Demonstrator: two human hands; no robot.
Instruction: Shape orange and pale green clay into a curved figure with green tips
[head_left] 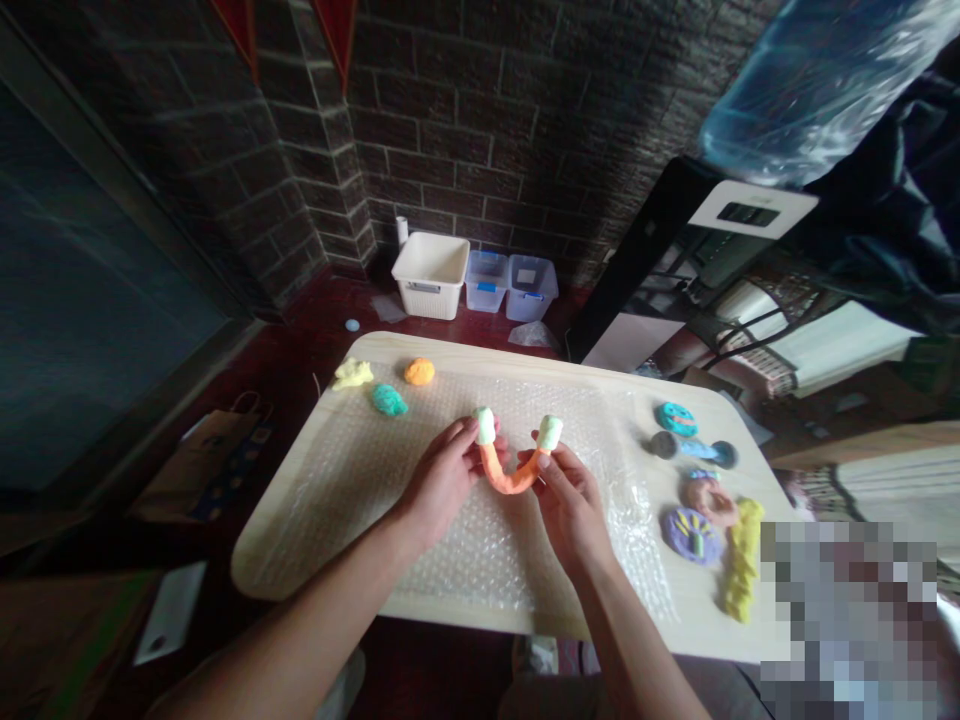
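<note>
Between my hands is a U-shaped orange clay piece [511, 482] with a pale green cap on each end, looking like a horseshoe magnet. My left hand [444, 470] pinches it near its left cap, and my right hand [571, 490] grips it just under the right cap. It is held above a sheet of bubble wrap [450, 560] on the light wooden table [255, 560]. Beyond my left hand lie a yellow clay lump [352, 374], a green clay lump [389, 400] and an orange clay lump [419, 372].
On the table's right side lie a teal clay disc [677, 419], a blue dumbbell shape [694, 449], a pinkish ring [711, 500], a purple disc [692, 536] and a yellow strip [743, 560]. Plastic bins [430, 276] stand by the wall. A water dispenser [637, 260] stands behind right.
</note>
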